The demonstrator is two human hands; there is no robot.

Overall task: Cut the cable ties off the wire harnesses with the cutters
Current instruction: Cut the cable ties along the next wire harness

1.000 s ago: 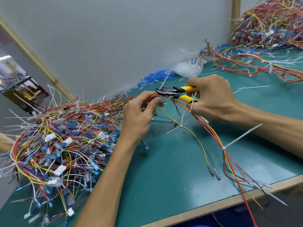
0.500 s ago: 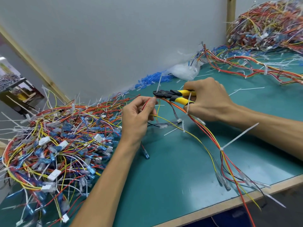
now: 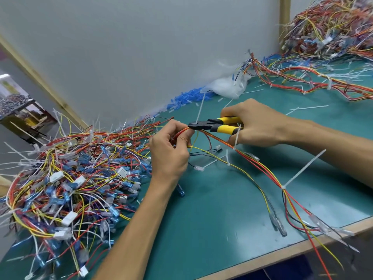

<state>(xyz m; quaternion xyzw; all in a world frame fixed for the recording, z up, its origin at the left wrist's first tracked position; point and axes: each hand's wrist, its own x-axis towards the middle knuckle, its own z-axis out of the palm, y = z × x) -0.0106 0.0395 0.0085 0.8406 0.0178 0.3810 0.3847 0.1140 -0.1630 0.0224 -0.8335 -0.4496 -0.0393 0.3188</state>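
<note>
Yellow-handled cutters [image 3: 214, 126], gripped by the right hand [image 3: 260, 126] with fingers curled round both handles, meet an upright white cable tie [image 3: 199, 110] at their dark tip, just right of the left hand [image 3: 169, 152], which pinches the red, orange and yellow wire harness [image 3: 260, 164]. That harness trails right and near across the green worktop [image 3: 212, 229], past its wooden edge. A tangled heap of harnesses [image 3: 70, 178] lies to the left; another pile [image 3: 333, 33] sits far right.

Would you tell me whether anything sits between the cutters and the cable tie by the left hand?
Nothing visible does. The tip of the cutters sits at the cable tie, where its white tail rises from the wire harness. The left hand pinches the wires beside it; the right hand grips the yellow handles.
</note>
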